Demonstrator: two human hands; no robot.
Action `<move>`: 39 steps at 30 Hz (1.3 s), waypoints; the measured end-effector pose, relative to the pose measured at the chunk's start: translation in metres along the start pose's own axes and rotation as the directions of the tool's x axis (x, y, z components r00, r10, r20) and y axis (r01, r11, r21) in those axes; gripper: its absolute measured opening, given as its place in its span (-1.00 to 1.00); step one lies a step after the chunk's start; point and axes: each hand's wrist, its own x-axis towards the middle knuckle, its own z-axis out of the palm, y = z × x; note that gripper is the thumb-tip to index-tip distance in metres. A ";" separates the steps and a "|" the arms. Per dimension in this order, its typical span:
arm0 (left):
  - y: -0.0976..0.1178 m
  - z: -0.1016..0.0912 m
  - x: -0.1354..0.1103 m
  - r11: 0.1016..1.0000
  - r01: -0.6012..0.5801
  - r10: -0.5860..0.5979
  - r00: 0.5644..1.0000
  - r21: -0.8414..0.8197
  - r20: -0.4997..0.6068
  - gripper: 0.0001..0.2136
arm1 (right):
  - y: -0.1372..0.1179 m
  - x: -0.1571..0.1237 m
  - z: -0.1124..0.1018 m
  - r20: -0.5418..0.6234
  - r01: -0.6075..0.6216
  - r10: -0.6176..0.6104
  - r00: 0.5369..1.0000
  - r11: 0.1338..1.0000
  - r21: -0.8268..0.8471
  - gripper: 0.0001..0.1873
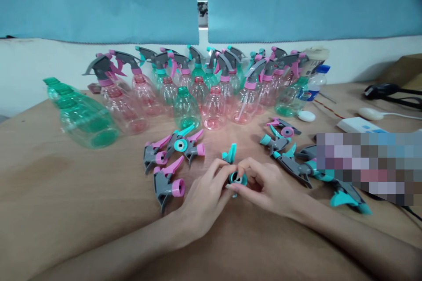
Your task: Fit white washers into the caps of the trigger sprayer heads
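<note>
Between my hands is a grey and teal trigger spray head [238,179], its round teal collar facing up toward me and its teal trigger pointing away. My left hand [209,191] is closed around its left side. The thumb and forefinger of my right hand [270,184] pinch at the collar's rim; whether a small part sits between them is hidden. Left of my hands lie several loose grey spray heads with pink or teal collars, such as a pink one [168,188]. More loose spray heads, mostly teal [295,167], lie to the right.
Behind stand several clear pink and green bottles, some open like the green bottle [187,109], others topped with spray heads. Overlapping green bottles [82,118] are at the left. On the right are a blue-capped bottle [318,81], a white oval object [306,116] and a black cable-like item [389,92].
</note>
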 end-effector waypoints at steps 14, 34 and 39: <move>-0.002 -0.002 0.004 0.995 0.012 -0.017 0.998 -0.098 -0.058 -0.73 | -0.004 0.000 0.001 0.005 0.007 -0.007 1.000 1.000 -0.016 -0.88; -0.002 0.000 0.002 0.996 0.037 -0.043 0.996 -0.080 -0.074 -0.71 | -0.008 -0.002 0.005 -0.004 -0.120 0.127 0.992 0.948 0.294 -0.94; 0.000 -0.003 0.002 0.992 0.062 -0.071 0.994 -0.107 -0.084 -0.75 | -0.008 -0.007 0.003 -0.090 -0.097 0.120 0.989 0.968 0.232 -0.93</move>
